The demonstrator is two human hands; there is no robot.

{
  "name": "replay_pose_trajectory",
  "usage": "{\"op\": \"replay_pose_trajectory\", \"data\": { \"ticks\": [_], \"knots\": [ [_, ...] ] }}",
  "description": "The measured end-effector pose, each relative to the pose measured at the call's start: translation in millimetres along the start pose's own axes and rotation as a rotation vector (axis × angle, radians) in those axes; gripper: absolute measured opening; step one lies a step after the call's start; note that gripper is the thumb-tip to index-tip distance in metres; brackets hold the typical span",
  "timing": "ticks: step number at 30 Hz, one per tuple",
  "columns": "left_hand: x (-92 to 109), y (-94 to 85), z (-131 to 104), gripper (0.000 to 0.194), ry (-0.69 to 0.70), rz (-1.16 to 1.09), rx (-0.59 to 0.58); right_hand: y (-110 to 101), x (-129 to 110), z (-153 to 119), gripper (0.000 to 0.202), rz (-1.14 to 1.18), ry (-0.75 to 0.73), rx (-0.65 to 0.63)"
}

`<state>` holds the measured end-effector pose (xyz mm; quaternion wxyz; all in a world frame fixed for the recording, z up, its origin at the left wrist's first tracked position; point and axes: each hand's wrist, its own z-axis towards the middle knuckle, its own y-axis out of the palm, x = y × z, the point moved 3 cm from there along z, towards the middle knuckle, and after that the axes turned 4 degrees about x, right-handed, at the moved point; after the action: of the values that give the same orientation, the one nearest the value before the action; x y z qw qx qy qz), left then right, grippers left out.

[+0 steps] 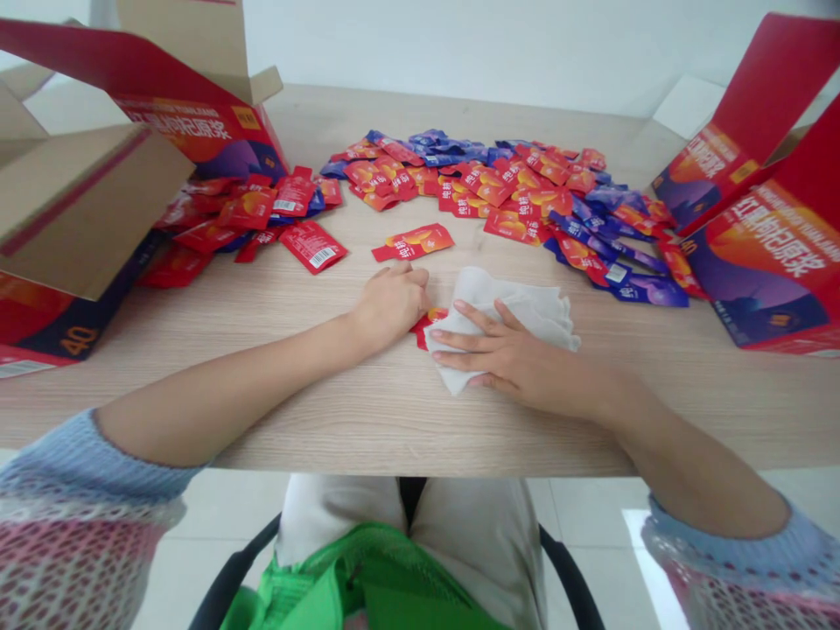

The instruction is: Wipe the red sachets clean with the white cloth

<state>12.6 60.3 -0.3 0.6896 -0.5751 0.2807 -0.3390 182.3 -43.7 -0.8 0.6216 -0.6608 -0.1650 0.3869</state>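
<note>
My left hand (392,302) is closed at the middle of the table, its curled fingers at the upper left end of a red sachet (420,330). Spread over a folded white cloth (535,308), my right hand (502,350) presses it down flat. The cloth covers the right part of that sachet, so only its left end shows. Just beyond my left hand lies another red sachet (415,242) with orange fruit printed on it. A red sachet with a barcode (313,246) rests farther left.
Red and purple sachets form a long heap (486,179) across the back, curving down on the right. More red sachets (246,210) lie at the left beside open cartons (62,219). Two red cartons (780,254) stand at the right. The table's front edge (420,472) is near my lap.
</note>
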Motion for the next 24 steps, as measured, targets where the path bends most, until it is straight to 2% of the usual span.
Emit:
{"op": "replay_pose_trajectory", "data": {
  "ticks": [3,6,11,15,18,20,22,24],
  "knots": [
    [-3,-2.2,4,0.027,-0.043,-0.052,-0.01,-13,7,-1,0.036,0.094,-0.07,-0.02],
    [-8,1.2,6,0.025,-0.009,-0.114,-0.001,-27,20,0,0.035,0.057,-0.073,0.113],
    [-24,11.6,1,0.023,0.013,-0.233,0.011,-45,47,-5,0.034,-0.14,0.117,0.342],
    [-34,13.6,-4,0.025,-0.022,-0.388,0.121,-55,59,-13,0.037,-0.23,0.253,0.542],
    [-33,13.4,-6,0.025,0.015,-0.429,0.157,-58,56,-18,0.04,-0.239,0.332,0.71],
    [-31,13.5,-6,0.024,0.036,-0.388,0.154,-56,49,-17,0.041,-0.272,0.378,0.774],
    [-28,14.0,-4,0.026,0.035,-0.317,0.164,-50,39,-12,0.04,-0.334,0.427,0.79],
    [-26,15.2,-2,0.028,0.026,-0.244,0.177,-39,29,-2,0.038,-0.377,0.445,0.742]
  ]
}}
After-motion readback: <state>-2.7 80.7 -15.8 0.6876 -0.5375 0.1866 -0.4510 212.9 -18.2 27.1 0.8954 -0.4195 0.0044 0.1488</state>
